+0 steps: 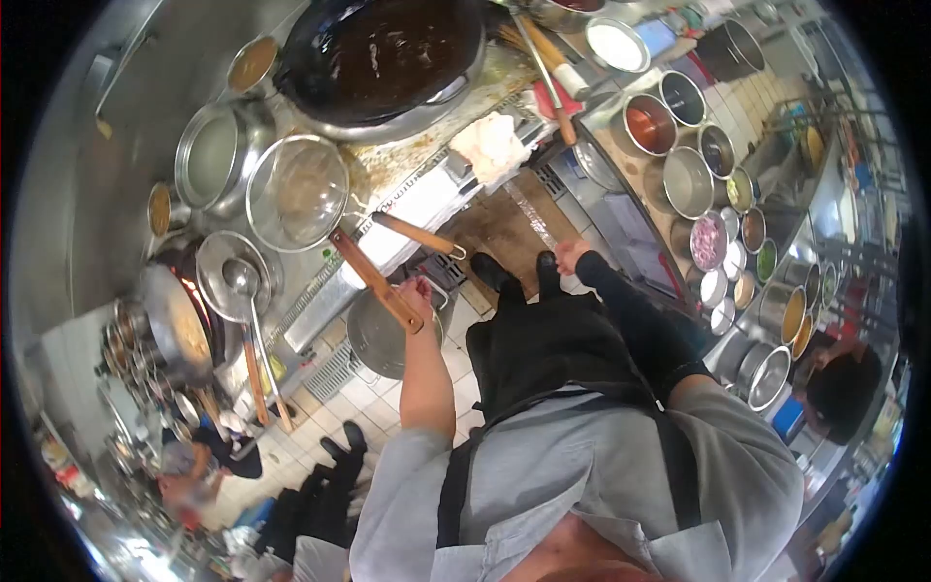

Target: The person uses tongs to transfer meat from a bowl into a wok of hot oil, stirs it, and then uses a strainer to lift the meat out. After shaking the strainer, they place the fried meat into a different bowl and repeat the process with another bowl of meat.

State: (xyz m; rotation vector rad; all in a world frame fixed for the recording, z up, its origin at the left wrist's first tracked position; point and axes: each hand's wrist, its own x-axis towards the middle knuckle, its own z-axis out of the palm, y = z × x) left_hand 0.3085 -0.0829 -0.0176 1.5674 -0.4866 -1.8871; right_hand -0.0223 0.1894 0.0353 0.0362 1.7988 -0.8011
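My left hand [417,290] is closed at the rim and loop handle of a deep metal pot [388,339], which is over the tiled floor beside the stove. A flat wooden handle [376,281] passes in front of this hand and hides part of its fingers. Just above lies a round wire strainer [297,192], and a second wooden handle [417,234] juts out over the counter edge. My right hand [572,256], below a black sleeve, is in front of my legs with its fingers curled in. Nothing shows in it.
A large wok [383,58] of dark liquid sits at the back of the stove. Another wok [179,325] has flames beside it. A ladle [241,277] rests on a strainer. Bowls of sauces and chopped onion [708,241] line the right. Other people [844,388] stand on both sides.
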